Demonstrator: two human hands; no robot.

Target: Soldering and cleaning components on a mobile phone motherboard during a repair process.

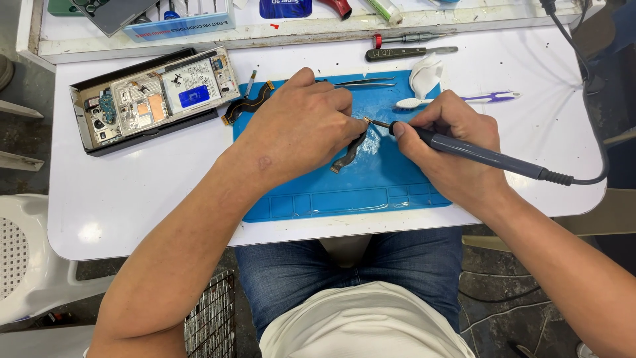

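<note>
- A thin dark flex cable (349,151) is pinned on the blue rubber mat (397,179) by the left hand (301,126), fingers closed.
- One slim grey soldering iron (477,154) is gripped by the right hand (450,142), at 3 o'clock.
- One opened phone (159,96) lies at 10 o'clock.

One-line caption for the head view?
Left hand pins a black flex cable on a blue mat; right hand applies a grey soldering iron.

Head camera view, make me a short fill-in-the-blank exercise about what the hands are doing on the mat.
1. The right hand holds a soldering ____.
2. The left hand pins a dark flex cable on a ____ mat.
3. The opened phone lies to the ____ of the mat.

Missing words: iron; blue; left
</note>
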